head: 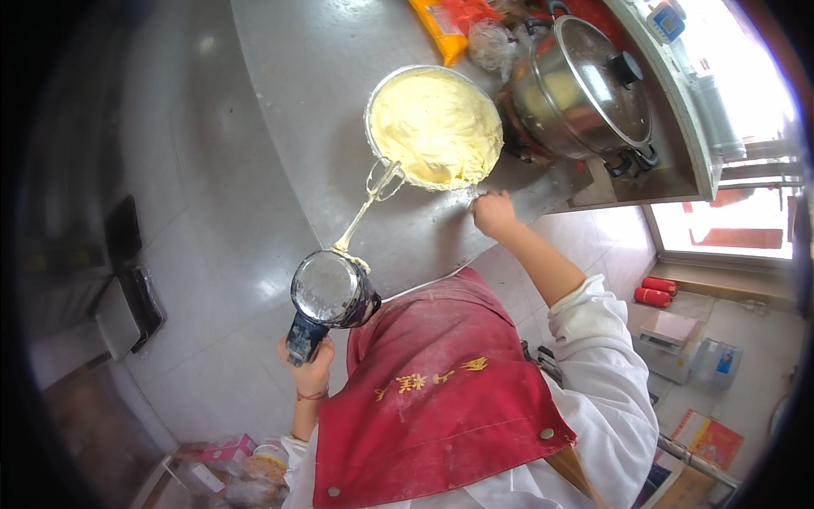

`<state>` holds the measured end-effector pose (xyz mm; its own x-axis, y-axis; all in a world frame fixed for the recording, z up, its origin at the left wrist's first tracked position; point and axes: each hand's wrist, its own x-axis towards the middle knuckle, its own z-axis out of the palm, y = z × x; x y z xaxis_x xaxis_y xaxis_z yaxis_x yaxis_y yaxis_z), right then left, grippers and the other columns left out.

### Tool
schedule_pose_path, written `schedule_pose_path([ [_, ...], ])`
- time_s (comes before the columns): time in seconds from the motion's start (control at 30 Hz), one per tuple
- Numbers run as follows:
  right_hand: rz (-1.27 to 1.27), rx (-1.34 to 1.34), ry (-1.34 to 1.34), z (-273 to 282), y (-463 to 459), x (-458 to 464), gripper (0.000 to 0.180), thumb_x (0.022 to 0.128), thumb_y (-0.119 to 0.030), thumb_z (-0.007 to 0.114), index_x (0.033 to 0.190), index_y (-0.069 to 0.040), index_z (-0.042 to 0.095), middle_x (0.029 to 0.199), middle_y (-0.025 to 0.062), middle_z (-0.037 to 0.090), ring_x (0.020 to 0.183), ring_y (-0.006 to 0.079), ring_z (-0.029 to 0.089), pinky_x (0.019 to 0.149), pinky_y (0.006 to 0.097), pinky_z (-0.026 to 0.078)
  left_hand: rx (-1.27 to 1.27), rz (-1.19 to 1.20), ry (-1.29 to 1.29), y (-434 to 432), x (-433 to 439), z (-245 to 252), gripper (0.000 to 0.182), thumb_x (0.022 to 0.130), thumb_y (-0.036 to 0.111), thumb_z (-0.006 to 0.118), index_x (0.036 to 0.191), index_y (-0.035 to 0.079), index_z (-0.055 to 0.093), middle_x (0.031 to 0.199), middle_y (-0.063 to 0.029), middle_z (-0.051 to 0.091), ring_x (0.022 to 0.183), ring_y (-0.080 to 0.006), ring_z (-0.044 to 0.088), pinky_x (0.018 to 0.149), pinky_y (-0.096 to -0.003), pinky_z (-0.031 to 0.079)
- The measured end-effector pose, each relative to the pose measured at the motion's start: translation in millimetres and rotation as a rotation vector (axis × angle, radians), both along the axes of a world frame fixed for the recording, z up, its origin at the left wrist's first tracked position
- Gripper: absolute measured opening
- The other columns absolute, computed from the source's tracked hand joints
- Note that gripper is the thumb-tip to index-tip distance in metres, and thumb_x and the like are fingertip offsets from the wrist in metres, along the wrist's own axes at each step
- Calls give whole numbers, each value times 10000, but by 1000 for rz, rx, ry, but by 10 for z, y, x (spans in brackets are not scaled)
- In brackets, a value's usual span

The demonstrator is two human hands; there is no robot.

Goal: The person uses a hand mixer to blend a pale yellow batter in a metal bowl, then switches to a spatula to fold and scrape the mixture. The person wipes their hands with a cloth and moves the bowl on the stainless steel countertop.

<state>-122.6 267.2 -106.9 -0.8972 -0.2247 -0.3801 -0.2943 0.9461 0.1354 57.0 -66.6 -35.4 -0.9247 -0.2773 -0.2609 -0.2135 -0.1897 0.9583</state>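
A round metal bowl (367, 121) full of pale yellow creamy mixture (435, 124) stands on the metal worktop. My left hand (311, 366) grips the handle of a dark handheld electric mixer (331, 289) at the worktop's front edge. The mixer's beater (383, 181), coated with the mixture, points away from me and lies close by the bowl's near left rim. My right hand (493, 213) is closed at the bowl's near right side, at something small by the rim that I cannot make out clearly.
Right of the bowl stands a large steamer pot (585, 89) with a glass lid. Plastic bags and an orange packet (442, 28) lie behind. A shelf edge (683, 102) bounds the right. Below right, a clear plastic container (715, 362) and red cylinders (655, 292) are on the floor.
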Motion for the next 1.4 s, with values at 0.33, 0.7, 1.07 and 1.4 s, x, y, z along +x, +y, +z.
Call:
schedule_pose_path([
  [0.33, -331, -1299, -321, 584, -669, 384, 455, 782, -132, 549, 1211, -123, 397, 966, 44, 467, 753, 130, 453, 666, 243, 422, 257, 62, 11, 13, 16, -56, 87, 625, 30, 525, 685, 6, 466, 610, -64, 472, 515, -130, 436, 482, -238, 356],
  [0.7, -811, -1812, -315, 822, -977, 412, 488, 729, -75, 593, 1161, -30, 370, 1016, 44, 366, 871, 129, 389, 738, 238, 385, -340, -109, 169, 270, 16, -160, 127, 539, 75, 593, 531, 6, 487, 466, -21, 429, 413, -92, 396, 412, -237, 331],
  [1.07, -943, -1592, 193, 688, -334, 648, 584, 712, 15, 518, 1250, -101, 326, 1089, 10, 352, 949, 125, 349, 810, 237, 341, -150, -437, 207, 431, -503, -616, 140, 511, 65, 612, 585, 1, 512, 522, -3, 445, 482, -67, 400, 452, -215, 330],
  [1.4, -1031, -1532, 378, 685, -86, 914, 619, 709, -10, 538, 1267, -112, 291, 1128, 60, 353, 968, 168, 352, 811, 276, 367, 125, -612, 102, 734, -993, -986, 33, 572, 24, 511, 570, -8, 502, 498, 1, 460, 434, -61, 401, 392, -204, 304],
])
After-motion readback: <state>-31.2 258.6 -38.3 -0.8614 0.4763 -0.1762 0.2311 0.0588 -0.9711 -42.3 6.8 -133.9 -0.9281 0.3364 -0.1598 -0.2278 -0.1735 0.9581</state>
